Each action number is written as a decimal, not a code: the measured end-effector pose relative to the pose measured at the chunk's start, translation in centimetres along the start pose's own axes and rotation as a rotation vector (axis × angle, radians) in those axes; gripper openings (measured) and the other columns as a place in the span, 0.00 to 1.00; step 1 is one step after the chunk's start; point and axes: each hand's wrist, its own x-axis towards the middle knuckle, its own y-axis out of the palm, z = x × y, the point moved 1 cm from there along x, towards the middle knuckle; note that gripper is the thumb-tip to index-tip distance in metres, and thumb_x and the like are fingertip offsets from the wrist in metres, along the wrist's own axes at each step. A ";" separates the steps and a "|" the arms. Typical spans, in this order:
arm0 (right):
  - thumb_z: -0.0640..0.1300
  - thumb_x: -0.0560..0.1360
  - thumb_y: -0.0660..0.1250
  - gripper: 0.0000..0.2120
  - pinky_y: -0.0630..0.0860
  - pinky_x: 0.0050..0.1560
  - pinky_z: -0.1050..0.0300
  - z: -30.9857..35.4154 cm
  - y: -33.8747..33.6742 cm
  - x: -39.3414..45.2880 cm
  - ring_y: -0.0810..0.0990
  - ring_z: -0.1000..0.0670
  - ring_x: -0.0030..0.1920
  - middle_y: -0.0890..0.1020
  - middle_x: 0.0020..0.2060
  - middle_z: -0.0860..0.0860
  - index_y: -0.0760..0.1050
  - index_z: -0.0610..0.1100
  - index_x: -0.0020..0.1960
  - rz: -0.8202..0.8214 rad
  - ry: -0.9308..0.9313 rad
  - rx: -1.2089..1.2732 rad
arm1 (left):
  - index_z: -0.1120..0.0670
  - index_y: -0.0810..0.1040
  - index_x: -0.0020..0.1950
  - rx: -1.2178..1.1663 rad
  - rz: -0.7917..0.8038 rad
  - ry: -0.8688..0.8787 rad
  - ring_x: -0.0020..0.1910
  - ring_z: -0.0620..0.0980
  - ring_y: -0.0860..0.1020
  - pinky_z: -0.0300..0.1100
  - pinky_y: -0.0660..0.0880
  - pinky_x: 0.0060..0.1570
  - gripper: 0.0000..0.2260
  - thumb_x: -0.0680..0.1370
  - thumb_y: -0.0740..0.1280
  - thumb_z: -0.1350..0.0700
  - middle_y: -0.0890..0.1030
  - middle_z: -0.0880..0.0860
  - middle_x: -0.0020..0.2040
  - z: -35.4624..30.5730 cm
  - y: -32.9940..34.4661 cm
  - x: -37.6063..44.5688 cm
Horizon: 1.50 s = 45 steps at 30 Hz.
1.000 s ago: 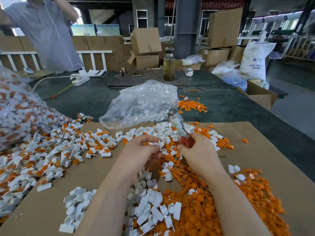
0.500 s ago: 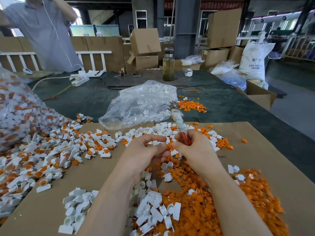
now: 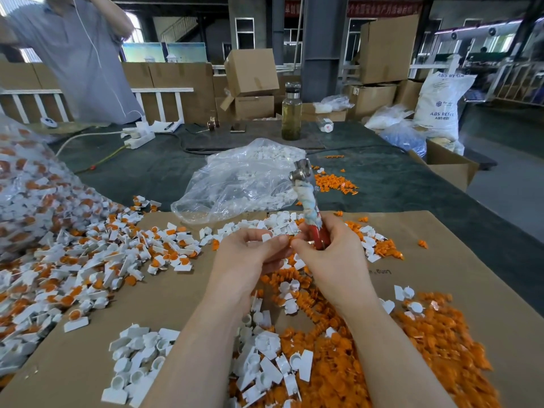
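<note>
My left hand [image 3: 250, 257] pinches a small white plastic part [image 3: 266, 237] between thumb and fingers, just above the cardboard sheet [image 3: 182, 293]. My right hand [image 3: 332, 254] grips the red handle of a small hammer [image 3: 307, 201]; its cloth-wrapped shaft and metal head point up and away from me. That hand's fingertips meet the left hand's at a small orange piece [image 3: 291, 240]. Loose white parts [image 3: 265, 354] and orange pieces [image 3: 382, 348] lie heaped under both forearms.
A heap of assembled white-and-orange parts [image 3: 88, 260] spreads on the left beside a full clear bag [image 3: 26, 195]. A clear bag of white parts [image 3: 244, 184] lies ahead, a glass bottle [image 3: 291, 113] behind it. A person in grey [image 3: 79, 54] stands far left. Cardboard boxes [image 3: 250, 72] line the back.
Both hands rose from the pile and came together. The left hand now pinches a white part, and the hammer stands more upright in the right hand.
</note>
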 end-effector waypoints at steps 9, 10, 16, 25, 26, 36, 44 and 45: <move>0.45 0.73 0.73 0.11 0.72 0.37 0.72 0.4 -0.2 -0.2 0.78 0.65 0.45 0.80 0.41 0.60 0.74 0.57 0.51 -0.039 -0.036 -0.082 | 0.53 0.85 0.44 0.043 -0.191 0.089 0.29 0.41 0.80 0.32 0.75 0.29 0.06 0.69 0.79 0.56 0.85 0.48 0.34 0.0 0.2 -0.3; 0.45 0.73 0.73 0.11 0.72 0.37 0.72 0.4 -0.2 -0.2 0.77 0.65 0.44 0.80 0.41 0.60 0.74 0.56 0.51 -0.041 -0.041 -0.088 | 0.54 0.85 0.45 0.040 -0.181 0.086 0.30 0.43 0.82 0.32 0.76 0.30 0.06 0.70 0.79 0.56 0.86 0.50 0.35 -0.1 0.2 -0.3; 0.43 0.74 0.72 0.08 0.71 0.34 0.74 0.4 -0.1 -0.3 0.77 0.66 0.39 0.79 0.38 0.59 0.76 0.52 0.50 -0.074 -0.076 -0.100 | 0.52 0.85 0.44 0.187 -0.153 0.142 0.39 0.49 0.86 0.38 0.80 0.38 0.04 0.71 0.78 0.58 0.86 0.50 0.37 -0.4 0.3 -0.4; 0.45 0.73 0.71 0.08 0.69 0.34 0.74 0.3 -0.1 -0.2 0.75 0.67 0.38 0.77 0.35 0.60 0.75 0.52 0.49 -0.147 -0.086 -0.190 | 0.44 0.85 0.38 0.496 -0.172 0.365 0.35 0.38 0.82 0.36 0.76 0.38 0.06 0.72 0.77 0.54 0.84 0.40 0.34 -0.4 0.6 -0.7; 0.45 0.73 0.71 0.08 0.69 0.34 0.74 0.3 -0.1 -0.2 0.75 0.67 0.38 0.77 0.35 0.60 0.74 0.52 0.49 -0.148 -0.088 -0.197 | 0.43 0.84 0.37 0.514 -0.163 0.373 0.35 0.38 0.82 0.33 0.75 0.37 0.07 0.72 0.77 0.54 0.83 0.39 0.34 -0.4 0.7 -0.7; 0.46 0.73 0.71 0.12 0.69 0.34 0.75 0.0 -0.2 -0.1 0.76 0.67 0.42 0.78 0.38 0.62 0.77 0.51 0.55 -0.162 -0.069 -0.230 | 0.44 0.84 0.36 0.546 -0.109 0.438 0.36 0.35 0.81 0.25 0.72 0.34 0.09 0.73 0.76 0.57 0.83 0.38 0.35 0.0 1.0 -0.8; 0.47 0.72 0.73 0.11 0.67 0.34 0.72 -0.1 -0.3 0.1 0.76 0.67 0.45 0.79 0.39 0.62 0.76 0.53 0.53 -0.152 -0.056 -0.195 | 0.44 0.83 0.36 0.530 -0.123 0.442 0.37 0.35 0.81 0.25 0.73 0.35 0.10 0.72 0.76 0.58 0.83 0.37 0.35 0.2 1.3 -1.1; 0.47 0.72 0.73 0.11 0.68 0.35 0.72 -0.1 -0.3 0.1 0.76 0.67 0.45 0.79 0.39 0.61 0.76 0.53 0.53 -0.142 -0.052 -0.182 | 0.44 0.83 0.36 0.518 -0.135 0.436 0.37 0.35 0.81 0.26 0.74 0.35 0.09 0.72 0.76 0.57 0.83 0.37 0.35 0.3 1.3 -1.0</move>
